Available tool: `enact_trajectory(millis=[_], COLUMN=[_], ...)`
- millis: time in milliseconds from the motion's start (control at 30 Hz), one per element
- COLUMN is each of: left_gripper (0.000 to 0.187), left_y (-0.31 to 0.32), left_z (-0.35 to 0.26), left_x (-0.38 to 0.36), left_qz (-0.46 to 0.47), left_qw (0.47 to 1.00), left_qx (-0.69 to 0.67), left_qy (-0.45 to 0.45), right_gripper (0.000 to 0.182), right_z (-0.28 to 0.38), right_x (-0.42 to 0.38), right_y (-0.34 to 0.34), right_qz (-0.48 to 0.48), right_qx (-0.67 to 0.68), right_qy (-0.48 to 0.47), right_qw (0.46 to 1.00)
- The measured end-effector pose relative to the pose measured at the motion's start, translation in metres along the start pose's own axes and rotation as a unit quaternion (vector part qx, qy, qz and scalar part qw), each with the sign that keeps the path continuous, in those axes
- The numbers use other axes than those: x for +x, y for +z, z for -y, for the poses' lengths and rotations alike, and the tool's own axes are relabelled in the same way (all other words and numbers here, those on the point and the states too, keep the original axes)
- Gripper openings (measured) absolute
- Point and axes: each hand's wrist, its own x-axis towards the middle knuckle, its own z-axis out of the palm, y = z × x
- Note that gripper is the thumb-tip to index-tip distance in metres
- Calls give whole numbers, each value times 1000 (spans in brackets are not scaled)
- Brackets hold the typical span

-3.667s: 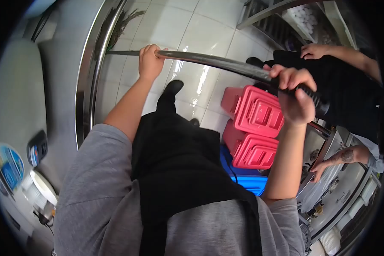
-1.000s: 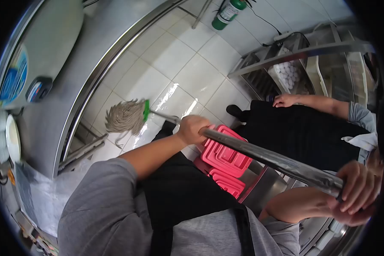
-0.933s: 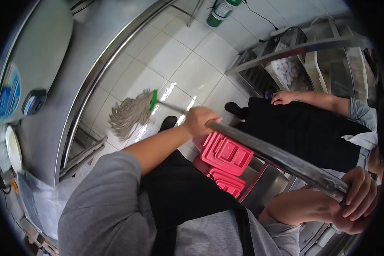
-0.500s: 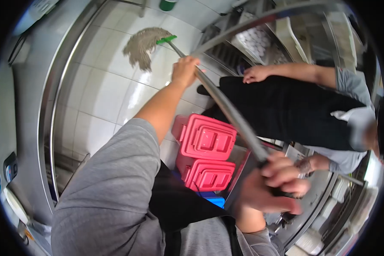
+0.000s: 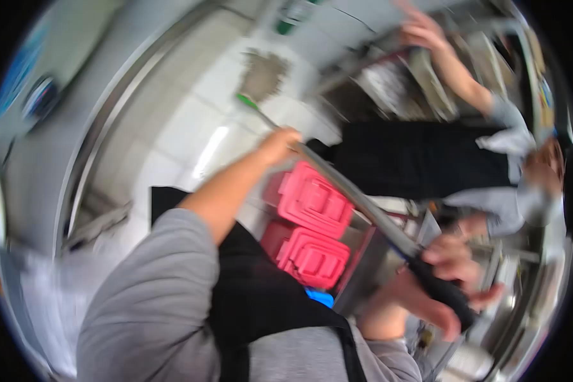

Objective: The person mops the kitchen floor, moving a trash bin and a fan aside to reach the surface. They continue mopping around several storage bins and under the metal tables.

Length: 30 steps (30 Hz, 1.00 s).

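A mop with a metal handle [image 5: 350,188] runs diagonally across the head view. Its grey string head [image 5: 265,71] lies on the white tiled floor, joined by a green clamp [image 5: 247,100]. My left hand [image 5: 280,146] is wrapped around the middle of the handle. Near the handle's top end, my right hand [image 5: 442,277] holds the black grip [image 5: 440,290]; some of its fingers stick out and are blurred. Beneath the handle stand two pink lidded bins [image 5: 317,200], one nearer me than the other.
At the right a co-worker in a black apron [image 5: 410,159] stands close to the handle, one hand [image 5: 423,30] raised near the shelves. A steel counter [image 5: 118,70] lines the left side. A green container [image 5: 291,18] sits at the far wall. Something blue [image 5: 320,297] lies by the bins.
The mop head has shifted right in view, its strands now pointing away beyond the clamp. My right hand has moved right and down with the grip. The co-worker's arm has risen. The view has turned.
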Motion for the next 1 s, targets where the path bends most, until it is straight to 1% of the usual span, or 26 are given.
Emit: enact_trajectory(millis=[33, 67, 100, 133, 200, 233, 267, 300, 367, 400, 433, 467, 500, 567, 600, 633, 700, 733, 767, 800, 833, 867, 900, 933, 967, 1000], left_gripper=[25, 27, 29, 29, 32, 32, 32, 33, 30, 29, 28, 28, 27, 28, 28, 28, 26, 25, 26, 27, 35, 45, 57, 63, 64, 63], left_y=[-18, -26, -31, -38, -53, -57, -65, -71, -81, -90, -100, -109, -118, -136, -142, -145, -153, -156, -155, -151, -146, -139, -138, -128, -126, -120], left_z=[-59, -90, -113, -134, -170, -183, -197, -206, -213, -221, -228, -228, -228, -229, -226, -210, -186, -179, -158, -132, -109, -93, -72, -55, -63, -71], left_x=[-25, -52, -74, -97, -144, -163, -189, -215, -271, -299, -331, -365, -399, -467, -503, -542, -617, -651, -694, -741, -788, -834, -876, -931, -958, -982], left_qz=[24, 11, 3, -11, -12, -11, -9, -3, -20, -22, -28, -34, -57, -107, -129, -137, -149, -155, -171, -185, -180, -158, -9, 30, 100, 129], left_qw=[962, 967, 974, 974, 982, 983, 985, 987, 991, 990, 988, 987, 980, 962, 954, 940, 909, 884, 870, 855, 832, 799, 704, 692, 691, 699], left_qx=[254, 244, 222, 221, 185, 181, 168, 154, 121, 118, 117, 117, 130, 131, 116, 133, 184, 202, 210, 218, 271, 271, 279, 294, 284, 288], left_qy=[101, 74, 55, 56, -34, -31, -40, -47, -50, -72, -100, -107, -143, -213, -244, -282, -344, -391, -413, -433, -449, -513, -653, -659, -658, -642], right_gripper=[81, 75, 67, 61, 51, 47, 47, 42, 36, 34, 32, 27, 24, 22, 22, 23, 22, 27, 30, 24, 24, 24, 22, 19, 20, 23], right_z=[16, 36, 51, 61, 86, 92, 105, 113, 141, 148, 153, 164, 179, 185, 188, 194, 210, 214, 219, 205, 222, 245, 260, 273, 279, 278], right_x=[12, 27, 42, 57, 82, 91, 96, 100, 92, 91, 85, 72, 51, 10, -18, -49, -113, -154, -200, -266, -300, -320, -337, -354, -359, -363], right_y=[1, -1, -13, -13, -1, 6, 13, 18, 59, 61, 64, 85, 111, 137, 155, 174, 204, 214, 219, 222, 224, 228, 221, 218, 214, 210], right_qz=[-6, 2, 48, 23, -16, -33, -48, -48, -136, -74, -10, 41, 20, 21, 27, 33, 49, 78, 107, 150, 214, 263, 377, 439, 500, 500], right_qx=[46, 60, 109, 87, 33, 1, -2, 45, -34, 44, 126, 159, 189, 213, 211, 206, 150, 139, 117, 93, 112, 175, 175, 191, 244, 281], right_qy=[-8, -9, 13, 21, 32, 36, 54, 62, 91, 136, 185, 195, 189, 260, 264, 265, 343, 390, 503, 547, 617, 678, 735, 733, 719, 740], right_qw=[999, 998, 993, 996, 999, 999, 997, 996, 986, 987, 975, 967, 963, 941, 941, 941, 926, 907, 850, 818, 749, 664, 536, 484, 417, 351])
